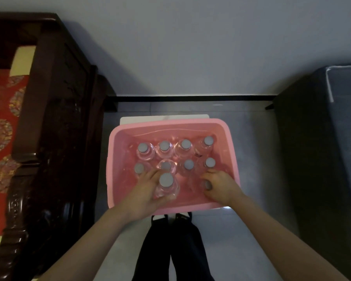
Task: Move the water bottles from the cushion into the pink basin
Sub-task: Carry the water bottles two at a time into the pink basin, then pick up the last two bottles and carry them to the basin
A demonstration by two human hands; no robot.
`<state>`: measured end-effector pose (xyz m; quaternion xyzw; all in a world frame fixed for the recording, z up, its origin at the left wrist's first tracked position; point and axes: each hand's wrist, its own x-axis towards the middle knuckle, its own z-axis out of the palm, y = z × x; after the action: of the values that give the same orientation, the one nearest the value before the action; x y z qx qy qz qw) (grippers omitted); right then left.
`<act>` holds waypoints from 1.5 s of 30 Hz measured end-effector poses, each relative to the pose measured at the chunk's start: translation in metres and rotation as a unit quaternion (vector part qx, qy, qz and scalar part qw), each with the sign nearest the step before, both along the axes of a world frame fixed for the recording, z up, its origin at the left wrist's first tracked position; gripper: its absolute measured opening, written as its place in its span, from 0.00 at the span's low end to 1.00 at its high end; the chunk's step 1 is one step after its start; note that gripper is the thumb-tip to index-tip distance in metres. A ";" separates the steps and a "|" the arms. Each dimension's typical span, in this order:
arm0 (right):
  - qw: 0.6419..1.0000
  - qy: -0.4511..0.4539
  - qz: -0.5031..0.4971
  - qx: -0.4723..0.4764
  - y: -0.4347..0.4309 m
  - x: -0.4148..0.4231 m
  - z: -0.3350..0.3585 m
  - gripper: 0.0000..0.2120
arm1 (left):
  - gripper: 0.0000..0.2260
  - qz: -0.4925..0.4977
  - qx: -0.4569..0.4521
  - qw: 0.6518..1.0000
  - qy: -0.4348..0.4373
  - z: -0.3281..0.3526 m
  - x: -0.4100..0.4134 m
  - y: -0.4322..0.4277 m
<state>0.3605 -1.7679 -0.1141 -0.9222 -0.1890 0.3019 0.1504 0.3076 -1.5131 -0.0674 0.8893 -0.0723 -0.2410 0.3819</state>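
1. Two clear water bottles with grey caps are being set down into the near row of a pink basin [227,138]. The left-hand bottle [166,185] stands upright near the front wall. The right-hand bottle [206,184] is mostly hidden; only its cap shows under the fingers.
2. The left hand [146,191] is wrapped around the body of its bottle, fingers curled on the far side and thumb on the near side. The right hand [219,185] is cupped over its bottle from the right, fingers bent around the neck and cap.
3. Eight more bottles [185,145] already stand upright in the basin, in two rows of four behind the hands, packed close together.
4. The basin sits on a pale floor [257,159], atop a white flat object [162,118] whose edge shows behind it. Dark carved wooden furniture [65,118] with a red patterned cushion [2,118] lies to the left; no bottles are visible on the part of it in view. A dark upholstered piece [322,138] stands to the right.
5. Judged step: placing a pair of bottles. Next, both hands need to let go without tipping the bottles against their neighbours.
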 end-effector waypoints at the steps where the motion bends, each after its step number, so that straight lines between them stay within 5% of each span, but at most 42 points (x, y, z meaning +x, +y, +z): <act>1: 1.000 -0.006 -0.002 -0.003 0.000 0.001 0.000 0.08 | 0.29 -0.006 0.007 1.000 0.003 -0.002 -0.003 0.000; 12: 0.999 -0.026 -0.027 0.006 0.012 -0.007 -0.005 0.06 | 0.13 0.089 -0.027 0.994 -0.058 -0.015 -0.013 -0.013; 34: 0.998 0.026 -0.056 -0.007 0.001 -0.006 -0.004 0.12 | 0.15 -0.062 0.081 0.995 0.013 -0.070 0.025 -0.056; 37: 0.999 0.024 -0.024 -0.031 0.000 -0.006 -0.002 0.20 | 0.15 -0.083 0.110 0.990 0.025 -0.063 0.027 -0.055; 41: 0.997 -0.056 -0.048 -0.001 -0.003 0.006 0.023 0.23 | 0.12 -0.159 0.151 0.975 0.036 -0.023 0.048 -0.047; 45: 0.974 -0.196 -0.101 0.049 0.001 0.025 0.068 0.23 | 0.18 -0.065 0.133 0.982 -0.113 0.038 0.071 -0.020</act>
<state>0.3859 -1.7673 -0.0460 -0.9692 -0.1359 0.0884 0.1853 0.3782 -1.5334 -0.0291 0.9472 -0.1397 -0.1709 0.2327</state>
